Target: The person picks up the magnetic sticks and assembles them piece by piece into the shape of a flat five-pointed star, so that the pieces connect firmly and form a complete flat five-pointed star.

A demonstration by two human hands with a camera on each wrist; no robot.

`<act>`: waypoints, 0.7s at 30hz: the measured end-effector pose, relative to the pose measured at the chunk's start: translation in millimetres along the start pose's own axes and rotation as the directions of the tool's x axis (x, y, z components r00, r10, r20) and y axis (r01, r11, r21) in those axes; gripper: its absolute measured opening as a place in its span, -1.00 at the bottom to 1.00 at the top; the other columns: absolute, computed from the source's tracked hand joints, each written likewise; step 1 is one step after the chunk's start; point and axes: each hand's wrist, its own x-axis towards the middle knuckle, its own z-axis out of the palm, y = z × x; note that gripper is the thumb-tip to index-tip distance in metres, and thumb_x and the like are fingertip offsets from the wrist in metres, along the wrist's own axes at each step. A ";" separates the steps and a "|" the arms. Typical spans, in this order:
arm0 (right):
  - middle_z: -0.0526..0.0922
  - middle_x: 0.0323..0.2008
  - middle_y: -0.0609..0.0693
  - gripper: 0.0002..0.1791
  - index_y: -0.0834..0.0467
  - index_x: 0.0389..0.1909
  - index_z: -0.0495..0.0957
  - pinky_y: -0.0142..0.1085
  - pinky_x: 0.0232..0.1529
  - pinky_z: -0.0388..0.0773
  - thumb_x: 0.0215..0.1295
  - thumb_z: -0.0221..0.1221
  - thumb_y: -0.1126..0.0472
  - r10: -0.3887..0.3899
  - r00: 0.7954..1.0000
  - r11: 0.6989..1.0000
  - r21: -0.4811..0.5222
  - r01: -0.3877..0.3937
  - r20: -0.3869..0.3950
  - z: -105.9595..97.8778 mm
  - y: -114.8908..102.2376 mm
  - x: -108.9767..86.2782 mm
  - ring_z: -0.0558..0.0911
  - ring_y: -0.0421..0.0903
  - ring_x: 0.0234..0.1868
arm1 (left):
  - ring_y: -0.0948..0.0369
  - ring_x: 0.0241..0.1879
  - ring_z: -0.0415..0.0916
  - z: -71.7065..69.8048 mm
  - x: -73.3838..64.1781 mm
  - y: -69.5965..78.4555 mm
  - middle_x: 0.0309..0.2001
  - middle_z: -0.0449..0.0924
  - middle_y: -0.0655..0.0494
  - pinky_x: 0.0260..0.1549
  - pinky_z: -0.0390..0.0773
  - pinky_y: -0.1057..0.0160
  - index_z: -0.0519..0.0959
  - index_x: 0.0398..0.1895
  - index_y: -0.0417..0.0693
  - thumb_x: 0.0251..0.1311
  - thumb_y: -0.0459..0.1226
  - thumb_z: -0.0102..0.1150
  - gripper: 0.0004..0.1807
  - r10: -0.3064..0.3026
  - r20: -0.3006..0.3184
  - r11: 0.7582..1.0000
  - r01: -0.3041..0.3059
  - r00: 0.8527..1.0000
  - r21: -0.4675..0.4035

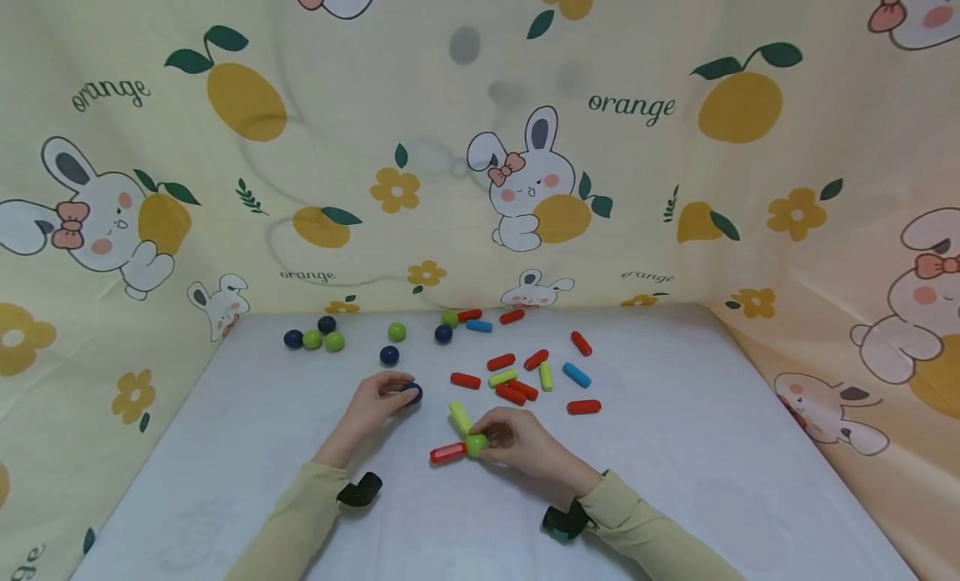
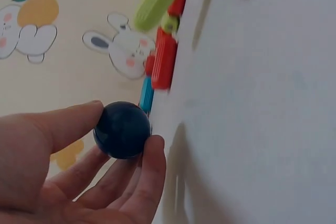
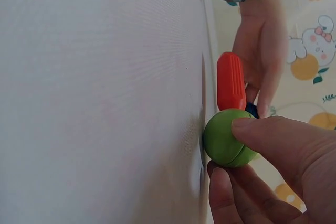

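Observation:
Between the thumb and fingers of my left hand (image 1: 380,402) is a dark blue ball (image 2: 122,130), held just over the table. My right hand (image 1: 517,441) pinches a green ball (image 3: 229,138). From that ball a red rod (image 1: 448,453) points left and a yellow-green rod (image 1: 460,417) points away from me; both appear joined to it. In the right wrist view the red rod's near end meets the green ball. The two hands are a short way apart, the blue ball farther back than the green one.
Loose red rods (image 1: 465,381), yellow-green rods (image 1: 546,377) and blue rods (image 1: 577,374) lie behind and right of my right hand. Several green balls (image 1: 334,341) and dark blue balls (image 1: 389,355) sit farther back. A patterned cloth (image 1: 450,147) rises behind the white table (image 1: 675,448).

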 end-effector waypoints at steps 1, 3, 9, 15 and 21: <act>0.57 -0.07 -0.12 -0.66 0.02 -0.05 0.61 -0.21 -0.01 0.56 0.13 0.35 0.31 -0.001 1.000 1.000 -0.001 0.001 0.001 0.0 0.0 0.0 0.55 -0.10 -0.07 | 0.11 -0.09 0.56 2.8 1.1 1.0 -0.05 0.59 -0.05 -0.14 0.60 0.21 0.55 0.06 -0.20 0.22 -0.26 0.25 -0.64 -0.006 0.011 1.000 0.006 1.000 -0.019; 0.57 -0.07 -0.13 -0.66 0.02 -0.05 0.61 -0.21 0.00 0.55 0.14 0.35 0.30 -0.001 1.000 1.000 -0.005 0.001 0.003 -0.2 -0.2 -0.1 0.55 -0.11 -0.06 | 0.12 -0.10 0.57 7.9 3.0 2.9 -0.07 0.60 -0.04 -0.14 0.60 0.21 0.55 0.05 -0.21 0.22 -0.27 0.25 -0.65 -0.008 0.031 0.999 0.010 0.999 -0.045; 0.58 -0.08 -0.15 -0.65 0.01 -0.04 0.60 -0.25 0.01 0.54 0.14 0.35 0.30 -0.014 1.000 1.000 -0.021 0.014 0.006 -1.2 0.9 0.4 0.56 -0.14 -0.07 | 0.15 -0.13 0.57 20.6 6.2 9.1 -0.10 0.61 0.01 -0.14 0.60 0.21 0.56 0.03 -0.21 0.20 -0.23 0.27 -0.63 -0.004 0.072 0.999 0.007 0.997 -0.046; 0.59 -0.08 -0.14 -0.65 0.02 -0.04 0.61 -0.23 0.01 0.54 0.14 0.35 0.30 -0.022 1.000 1.000 -0.021 0.022 0.010 -0.9 3.3 1.4 0.56 -0.14 -0.07 | 0.15 -0.16 0.57 29.8 6.1 13.6 -0.12 0.61 0.01 -0.16 0.61 0.20 0.57 0.01 -0.22 0.19 -0.24 0.29 -0.65 0.016 0.112 0.999 -0.010 0.994 -0.050; 0.60 -0.10 -0.17 -0.65 0.01 -0.03 0.61 -0.26 0.00 0.55 0.14 0.35 0.29 -0.026 1.000 0.999 -0.027 0.027 0.008 -0.7 3.6 1.6 0.57 -0.16 -0.08 | 0.16 -0.17 0.57 34.9 7.2 14.1 -0.10 0.61 0.01 -0.16 0.61 0.23 0.57 0.03 -0.17 0.23 -0.16 0.25 -0.63 0.005 0.137 0.997 0.005 0.991 -0.072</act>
